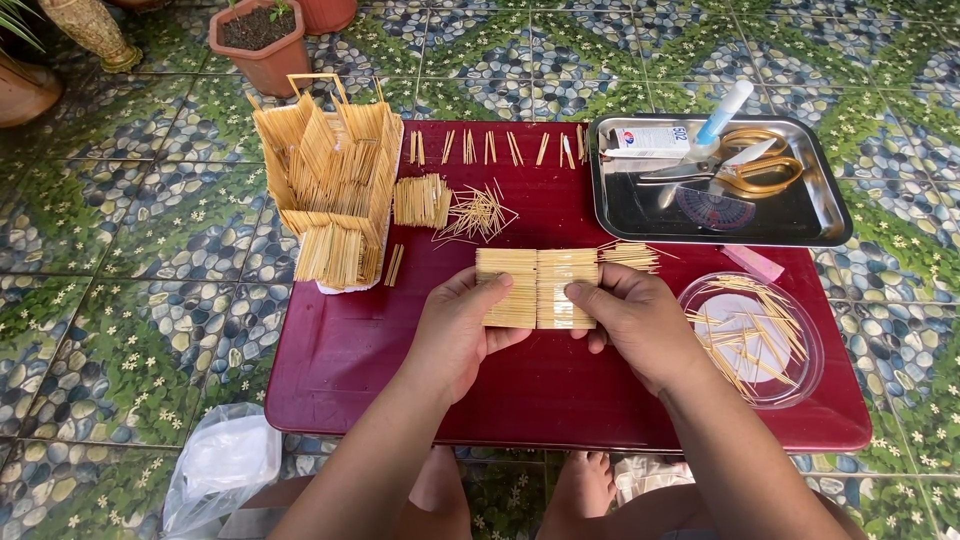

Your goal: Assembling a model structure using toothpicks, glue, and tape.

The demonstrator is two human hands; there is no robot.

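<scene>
Both hands hold 1 flat panel [537, 288] of toothpicks glued side by side, made of 2 joined sections with a seam down the middle. The left hand [455, 335] grips the panel's left edge, thumb on top and fingers curled under; the right hand [635, 320] pinches the right edge the same way. The panel sits just above the middle of 1 dark red table [380, 350], a little toward its far side.

To the far left stands 1 toothpick house [330, 185], unfinished, with slanted walls and an open frame on top, resting on a white base. Just right of it lies 1 small stacked bundle [421, 201] of toothpicks, and beside that 1 loose heap [478, 213] fanned out. Along the table's far edge runs a row of short sticks [490, 147], mostly laid in pairs, about 8 groups; the exact count I cannot tell. A second small bunch [630, 256] lies touching the panel's far right corner.

At the far right sits 1 steel tray [830, 215] holding 1 pair of gold-handled scissors [745, 165], 1 small white box [650, 140], 1 tube with a blue cap [724, 110] and 1 dark protractor [715, 208]. Near the tray's near edge lies 1 pink strip [752, 263]. On the right, 1 clear round lid [805, 375] holds scattered toothpicks.

On the tiled floor are 2 full terracotta pots [262, 45] at the far left, and 1 clear plastic bag [222, 465] near left.
</scene>
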